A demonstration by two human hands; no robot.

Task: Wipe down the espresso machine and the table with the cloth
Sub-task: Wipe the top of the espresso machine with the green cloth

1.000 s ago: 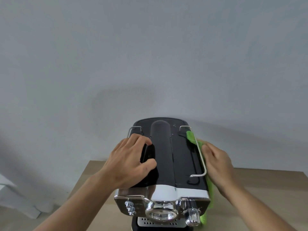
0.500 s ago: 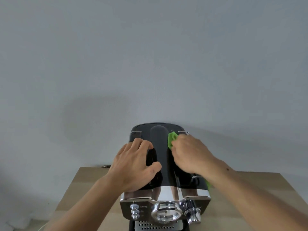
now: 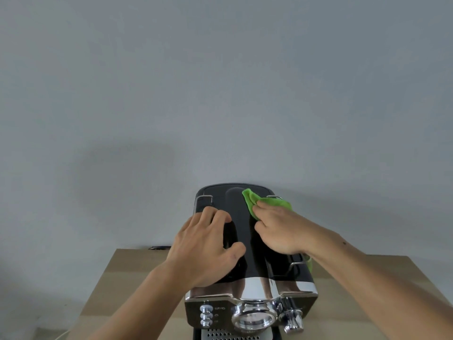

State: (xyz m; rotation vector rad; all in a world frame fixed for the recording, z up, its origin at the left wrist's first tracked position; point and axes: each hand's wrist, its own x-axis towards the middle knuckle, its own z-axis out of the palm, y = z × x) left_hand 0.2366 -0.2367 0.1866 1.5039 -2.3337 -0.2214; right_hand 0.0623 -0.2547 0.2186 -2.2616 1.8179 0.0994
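The wooden surface (image 3: 137, 290) carries the espresso machine (image 3: 241, 224), which stands at its far middle against a plain grey wall (image 3: 220, 94). A small dark item lies at the surface's back edge; it cannot be identified.

Left: the left hand (image 3: 206, 244) rests on the left half of the machine's glossy black top, fingers spread and slightly bent, thumb set apart toward the centre. It holds nothing. It probably bears down to keep the machine from sliding under the wiping strokes.

Centre: the raised ridge of the top lies between the two hands. Below it, the chrome front shows a column of buttons (image 3: 206, 315) and the brew head (image 3: 252, 317).

Right of centre: the green cloth (image 3: 252, 200) lies on the rear right part of the top. The right hand (image 3: 282, 229) presses it flat, fingers held together; crumpled folds stand out beyond the fingertips, and a strip of green shows below the wrist at the machine's right edge. The flat palm likely spreads pressure over the cloth.

Far right: a chrome rail (image 3: 297, 263) borders the top. Wiping appears to be at the machine's top; the surface shows no cloth contact.
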